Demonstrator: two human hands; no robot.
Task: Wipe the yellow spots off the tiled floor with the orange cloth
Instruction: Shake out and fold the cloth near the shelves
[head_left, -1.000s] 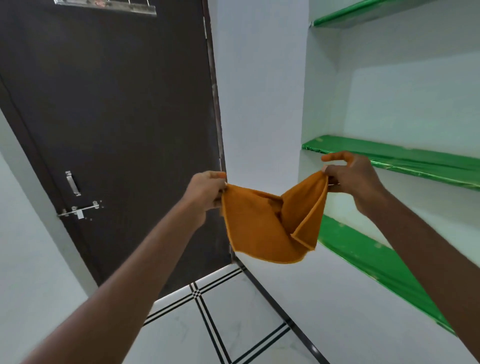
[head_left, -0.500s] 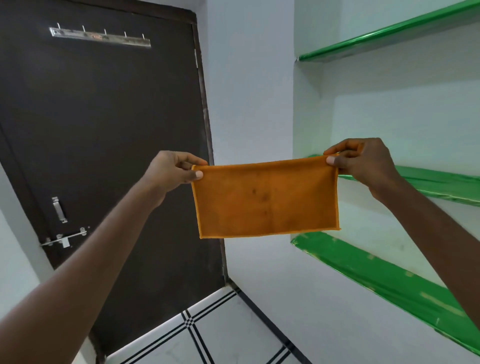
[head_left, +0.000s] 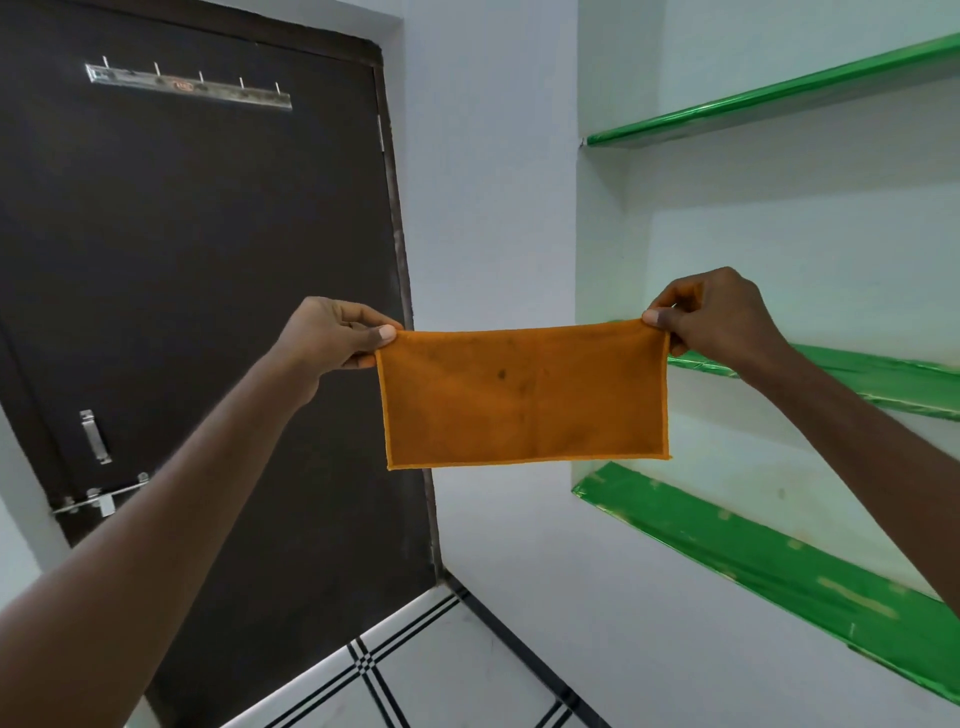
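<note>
Fingertips of the left hand (head_left: 337, 338) and right hand (head_left: 719, 319) each pinch a top corner of the rectangular orange cloth (head_left: 524, 395); it hangs taut between them, long axis level, equally near both. Black-lined white tiled floor (head_left: 441, 686) lies well below; no yellow spots visible.

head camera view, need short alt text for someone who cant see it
Two bare hands, left hand and right hand, pinch the top corners of a flat orange cloth, stretched in the air before a dark brown door, green wall shelves and a white tiled floor.
</note>
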